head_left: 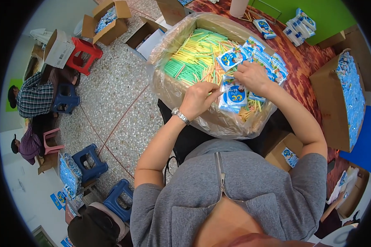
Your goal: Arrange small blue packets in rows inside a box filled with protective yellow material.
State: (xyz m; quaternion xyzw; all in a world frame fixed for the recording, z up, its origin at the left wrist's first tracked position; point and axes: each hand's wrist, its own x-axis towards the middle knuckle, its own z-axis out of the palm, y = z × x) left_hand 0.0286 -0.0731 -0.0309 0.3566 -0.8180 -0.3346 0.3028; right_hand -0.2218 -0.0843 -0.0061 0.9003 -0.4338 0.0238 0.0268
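A large carton lined with clear plastic [163, 82] stands before me, full of thin green, yellow and orange sticks [202, 47]. Blue-and-white packets [231, 57] lie heaped over its right side. My left hand [200, 99], with a metal watch on the wrist, has its thumb and fingers pinched together at the left edge of a blue-and-white packet [236, 95]. What lies in that pinch is too small to make out. My right hand [253, 77] curls its fingers at the upper edge of the same packet, its fingertips partly hidden.
An open carton of packets [334, 103] stands at the right; another box [107, 22] is at the far left. Stacked small packs [301, 26] rest on the red patterned surface [301, 61]. Stools, including a red one [83, 55], and several people occupy the left.
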